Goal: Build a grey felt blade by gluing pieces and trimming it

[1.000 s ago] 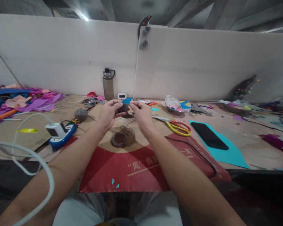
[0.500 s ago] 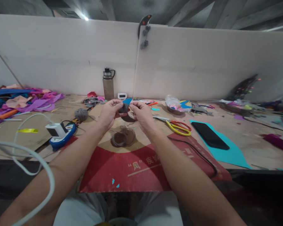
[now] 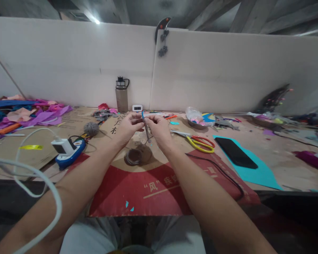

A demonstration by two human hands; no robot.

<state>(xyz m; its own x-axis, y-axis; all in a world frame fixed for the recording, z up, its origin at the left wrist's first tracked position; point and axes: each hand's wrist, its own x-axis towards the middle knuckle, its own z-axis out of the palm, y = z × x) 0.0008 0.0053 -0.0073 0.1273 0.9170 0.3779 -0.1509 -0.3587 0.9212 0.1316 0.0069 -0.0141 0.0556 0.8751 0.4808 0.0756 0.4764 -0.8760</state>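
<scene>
Blue pc [image 3: 143, 115] x1 btwn L hand [image 3: 127, 129] & R hand [image 3: 160, 131]; coil [image 3: 133, 163] x1.

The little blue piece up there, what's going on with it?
A person is pinching the little blue piece in the right hand. The left hand is right beside it, though I can't tell whether it touches. Below, a coil of cord lies on the cardboard. The scissors lie off to the right, unheld.
</scene>
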